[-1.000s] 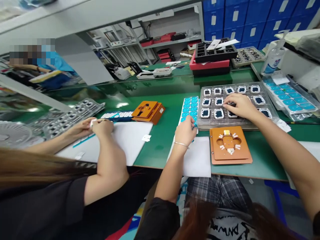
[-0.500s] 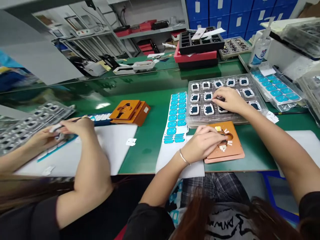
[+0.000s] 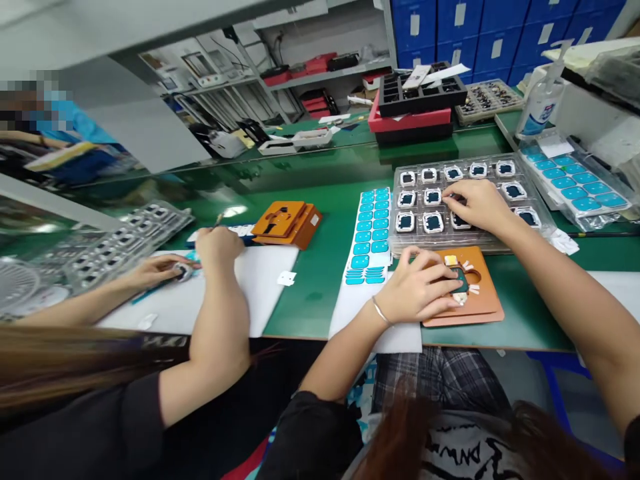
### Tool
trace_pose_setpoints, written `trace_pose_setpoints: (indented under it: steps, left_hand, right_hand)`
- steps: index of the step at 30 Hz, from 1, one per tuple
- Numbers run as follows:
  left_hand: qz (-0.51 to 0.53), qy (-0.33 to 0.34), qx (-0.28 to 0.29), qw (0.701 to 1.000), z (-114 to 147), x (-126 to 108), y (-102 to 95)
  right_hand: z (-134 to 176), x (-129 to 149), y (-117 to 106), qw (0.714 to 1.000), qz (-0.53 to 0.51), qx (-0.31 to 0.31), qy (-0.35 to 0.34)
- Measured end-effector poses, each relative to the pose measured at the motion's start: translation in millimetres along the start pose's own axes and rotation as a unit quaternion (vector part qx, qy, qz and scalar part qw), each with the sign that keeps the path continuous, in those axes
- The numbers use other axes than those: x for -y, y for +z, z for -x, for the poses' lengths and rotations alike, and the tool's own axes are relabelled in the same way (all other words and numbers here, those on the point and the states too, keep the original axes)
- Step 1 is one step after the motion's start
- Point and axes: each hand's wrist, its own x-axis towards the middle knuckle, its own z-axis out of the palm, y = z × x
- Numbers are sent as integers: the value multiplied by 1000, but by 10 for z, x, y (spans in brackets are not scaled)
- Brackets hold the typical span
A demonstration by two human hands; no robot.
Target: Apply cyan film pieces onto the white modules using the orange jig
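Left hand (image 3: 417, 287) with fingers spread and bent, not gripping, over an orange fixture (image 3: 483, 312) near the front edge of a green bench (image 3: 313, 300); fingertips on a dark piece (image 3: 461, 280) at the fixture's middle. Right hand (image 3: 483, 203) above a clear tray (image 3: 419, 244) of white-rimmed square parts (image 3: 433, 222), thumb and fingertips drawn together; cannot tell whether holding anything. Just left of the tray, a sheet of blue stickers (image 3: 379, 235). Farther left, a co-worker's hands (image 3: 219, 248) over white paper (image 3: 267, 283).
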Motion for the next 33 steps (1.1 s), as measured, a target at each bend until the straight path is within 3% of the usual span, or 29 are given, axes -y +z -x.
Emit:
trace_pose_setpoints:
  steps: [4,8,10,17,20,22,25,28,31,33]
  left_hand:
    - [-23,41,-41,998,9,27,11]
    - [-24,62,-55,996,20,74,45]
    - [-24,72,-55,996,24,89,69]
    - [8,73,-65,995,31,114,129]
    - [24,67,-59,996,39,122,120]
    - [37,59,-56,996,46,119,104]
    - [50,50,-59,996,55,104,78]
    - [52,37,-48,997,60,78,62]
    - [52,26,-39,997,60,51,49]
    - [50,27,-44,997,57,38,40]
  right_hand:
    - [-98,5,-71,998,65,-8,19]
    - [-386,-39,-123,982,149,111,37]
    - [-535,-52,-90,977,156,139,49]
    - [-788,16,181,975,145,165,32]
    - [-873,-28,151,978,134,158,27]
    - [-888,-65,60,987,104,123,13]
    - [-710,-27,-139,999,6,29,-17]
    - [-258,153,-351,991,-116,-46,-41]
    - [286,360,-509,981,-163,-70,-81]
    - [595,442,-567,972,-222,-56,-56]
